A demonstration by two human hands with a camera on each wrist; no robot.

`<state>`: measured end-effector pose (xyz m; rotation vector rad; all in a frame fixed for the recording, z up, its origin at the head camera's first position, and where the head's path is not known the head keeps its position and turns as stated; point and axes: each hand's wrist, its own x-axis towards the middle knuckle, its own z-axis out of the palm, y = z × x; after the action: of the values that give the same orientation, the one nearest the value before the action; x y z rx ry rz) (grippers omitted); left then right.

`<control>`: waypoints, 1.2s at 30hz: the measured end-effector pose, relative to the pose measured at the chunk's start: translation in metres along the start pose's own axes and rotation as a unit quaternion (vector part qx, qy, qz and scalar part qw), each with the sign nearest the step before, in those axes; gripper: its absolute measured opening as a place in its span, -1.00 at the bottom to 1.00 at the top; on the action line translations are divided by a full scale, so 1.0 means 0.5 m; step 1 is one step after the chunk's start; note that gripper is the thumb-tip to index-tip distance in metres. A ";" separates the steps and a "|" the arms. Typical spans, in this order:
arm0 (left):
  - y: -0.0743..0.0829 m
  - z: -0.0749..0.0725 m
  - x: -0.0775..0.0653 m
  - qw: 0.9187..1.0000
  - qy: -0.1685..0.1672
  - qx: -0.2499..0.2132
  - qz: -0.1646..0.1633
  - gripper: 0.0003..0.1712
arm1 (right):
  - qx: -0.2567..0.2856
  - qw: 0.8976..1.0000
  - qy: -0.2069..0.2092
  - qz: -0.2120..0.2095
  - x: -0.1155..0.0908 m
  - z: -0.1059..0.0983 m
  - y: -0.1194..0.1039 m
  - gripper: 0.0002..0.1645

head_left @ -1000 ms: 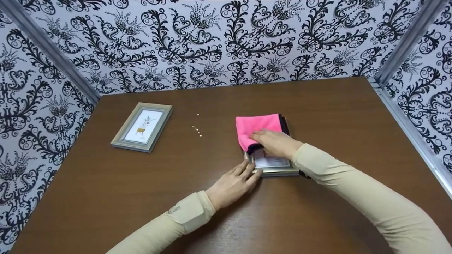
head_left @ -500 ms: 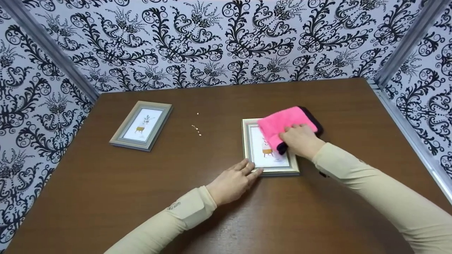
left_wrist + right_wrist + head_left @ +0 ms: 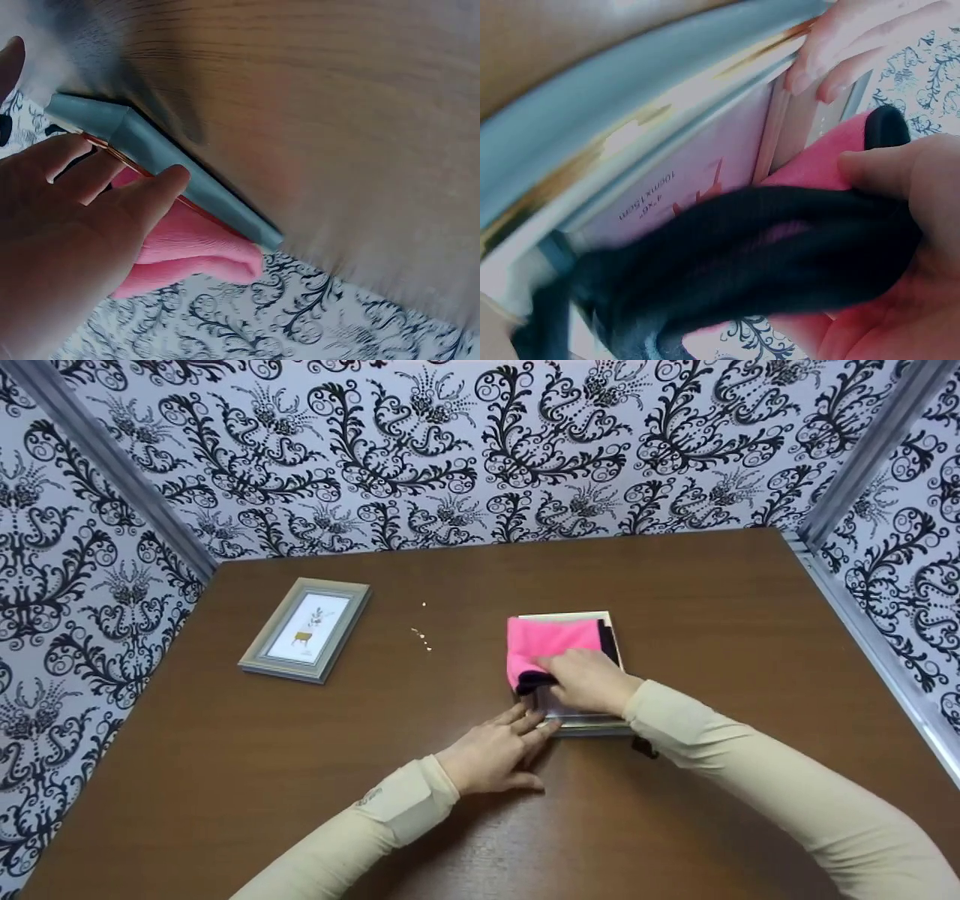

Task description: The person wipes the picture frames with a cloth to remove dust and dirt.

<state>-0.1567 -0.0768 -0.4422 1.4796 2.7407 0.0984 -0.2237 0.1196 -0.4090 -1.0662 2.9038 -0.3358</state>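
A picture frame (image 3: 592, 730) lies flat on the table, mostly covered by a folded pink cloth (image 3: 551, 636) with dark edging. My right hand (image 3: 589, 682) holds the cloth against the frame's face; in the right wrist view the thumb lies over the dark-edged fold (image 3: 780, 240). Small print reading 10cmx15cm shows on the picture (image 3: 649, 195) beside it. At the frame's near left corner, the extended fingers of my left hand (image 3: 487, 754) rest on the border. The left wrist view shows its thumb against the grey-blue side of the frame (image 3: 176, 161).
A second frame (image 3: 307, 628) with a plant picture lies at the back left of the brown table (image 3: 300, 765). Several small pale flecks (image 3: 422, 639) lie between the frames. Patterned walls (image 3: 450, 457) border the table at the back and sides.
The right hand slid the cloth rightward across the frame by half a second ago, then back left over it. The left thumb has spread outward; its other fingers stay at the corner.
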 end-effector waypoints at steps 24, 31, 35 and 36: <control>-0.200 -0.094 0.157 0.975 0.065 -0.096 -0.191 -0.87 | -0.133 0.990 -0.008 -0.049 -0.144 -0.036 0.021 -0.83; -0.216 -0.073 0.233 0.966 0.027 -0.116 -0.230 -0.83 | -0.093 0.995 0.015 -0.038 -0.134 -0.013 0.003 -0.80; -0.230 -0.068 0.257 0.963 0.042 -0.121 -0.238 -0.87 | -0.066 0.997 0.002 -0.038 -0.119 0.000 0.002 -0.58; -0.234 -0.067 0.263 0.962 0.047 -0.118 -0.241 -0.87 | -0.055 0.998 -0.003 -0.041 -0.114 0.001 0.003 -0.55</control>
<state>-0.3281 -0.0325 -0.4158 0.7427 2.9447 0.4719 -0.1812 0.1573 -0.4125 -1.2026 2.9095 -0.1766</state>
